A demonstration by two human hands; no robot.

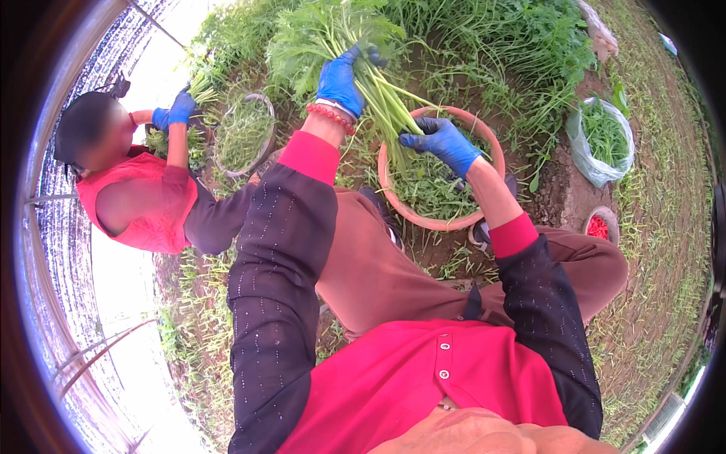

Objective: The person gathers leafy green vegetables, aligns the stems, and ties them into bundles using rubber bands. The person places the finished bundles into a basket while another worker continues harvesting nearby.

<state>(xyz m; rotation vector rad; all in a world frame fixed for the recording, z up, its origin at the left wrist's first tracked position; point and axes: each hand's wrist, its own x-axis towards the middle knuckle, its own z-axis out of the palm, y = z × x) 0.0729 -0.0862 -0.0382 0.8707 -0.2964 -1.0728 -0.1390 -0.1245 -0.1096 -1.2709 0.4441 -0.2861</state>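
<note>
My left hand [342, 85], in a blue glove, grips a bunch of leafy green stalks [388, 102] around its middle. Feathery leaves fan out beyond that hand, and the pale stems slant down to the right. At their cut ends is my right hand [445, 146], also in a blue glove with darkened fingertips, its thumb and fingers closed on the lower stems. Below the stems, between my feet, stands a round orange basin [497, 147] holding loose green leaves [434, 196].
Uncut greens [499, 51] grow ahead. At left, a person [142, 198] in blue gloves holds greens beside another round tub [266, 150]. To the right are a plastic bag of greens [607, 136] and a small container [611, 218] of red pieces. Cut stubble [663, 244] covers the ground.
</note>
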